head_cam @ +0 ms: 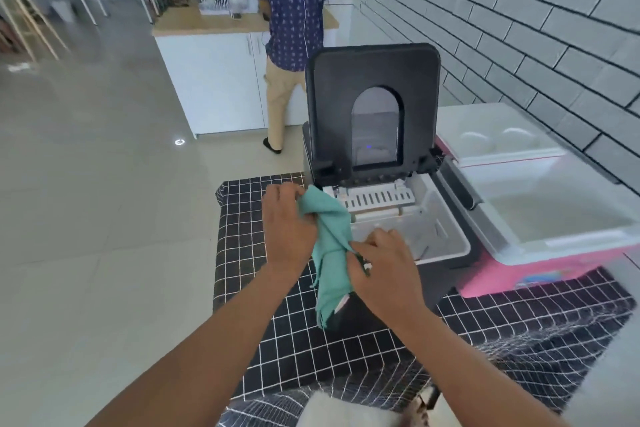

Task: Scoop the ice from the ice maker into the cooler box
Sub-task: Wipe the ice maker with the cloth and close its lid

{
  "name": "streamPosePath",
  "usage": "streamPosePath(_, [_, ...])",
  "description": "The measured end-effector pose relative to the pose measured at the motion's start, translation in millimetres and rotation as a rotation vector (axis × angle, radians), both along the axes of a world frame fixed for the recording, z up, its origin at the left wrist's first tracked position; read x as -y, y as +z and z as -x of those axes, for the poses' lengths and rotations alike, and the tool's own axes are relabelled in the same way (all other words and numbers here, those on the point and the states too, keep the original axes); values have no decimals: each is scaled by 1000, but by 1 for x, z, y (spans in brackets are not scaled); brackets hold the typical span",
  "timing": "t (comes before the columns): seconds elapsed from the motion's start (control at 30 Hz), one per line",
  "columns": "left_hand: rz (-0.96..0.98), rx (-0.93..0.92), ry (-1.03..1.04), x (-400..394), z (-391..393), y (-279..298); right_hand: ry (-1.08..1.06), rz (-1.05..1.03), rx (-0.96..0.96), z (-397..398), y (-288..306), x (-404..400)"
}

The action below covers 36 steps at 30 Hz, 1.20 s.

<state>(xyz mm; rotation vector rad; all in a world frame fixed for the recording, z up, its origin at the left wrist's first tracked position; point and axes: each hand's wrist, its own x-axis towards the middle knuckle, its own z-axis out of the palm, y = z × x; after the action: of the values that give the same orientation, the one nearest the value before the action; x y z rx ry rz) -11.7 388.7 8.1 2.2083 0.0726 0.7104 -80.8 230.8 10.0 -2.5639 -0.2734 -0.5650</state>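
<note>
The black ice maker [372, 135] stands on a table with its lid raised upright; its pale inner basket [429, 232] shows, and I cannot make out ice in it. To its right sits the pink cooler box [540, 270] with its white lid [491, 132] open against the wall. In front of the ice maker, my left hand [287, 229] grips the upper end of a teal cloth [330, 253]. My right hand [384, 267] pinches the cloth lower down, with a small dark object between its fingers.
A black tablecloth with a white grid [311, 340] covers the table. A grey brick wall [502, 28] runs along the right. A person in a patterned blue shirt [294, 3] stands at a white counter [214, 80] behind the ice maker. Tiled floor lies to the left.
</note>
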Motion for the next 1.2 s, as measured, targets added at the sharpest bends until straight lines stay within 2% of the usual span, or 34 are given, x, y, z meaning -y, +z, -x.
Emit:
streamPosePath(0.13, [366,-41,80,14,15,-4,66,-41,24,-2,-10,11])
streamPosePath(0.23, [454,-54,136,16,16,-8,126,-18,79,-1,-11,13])
streamPosePath(0.3, [518,-21,57,16,19,-11,183,-39,134,0,-13,15])
streamPosePath(0.37, [575,46,-144,19,23,-13,240,-63,170,0,-15,18])
streamPosePath(0.43, [453,87,-312,19,21,-17,296,-65,174,1,-16,20])
streamPosePath(0.53, [122,128,-438,8,4,-22,359,-79,130,2,-16,25])
streamPosePath(0.67, [-59,84,-651,-19,-17,-22,401,-71,72,2,-15,34])
streamPosePath(0.8, [-140,113,-660,-14,-12,-26,286,38,66,-1,-17,57])
streamPosePath(1.0, [-401,100,-757,-27,-15,-27,147,227,-36,8,-22,86])
streamPosePath(1.2, [-319,74,-709,-15,-5,-26,154,219,-92,13,-26,88])
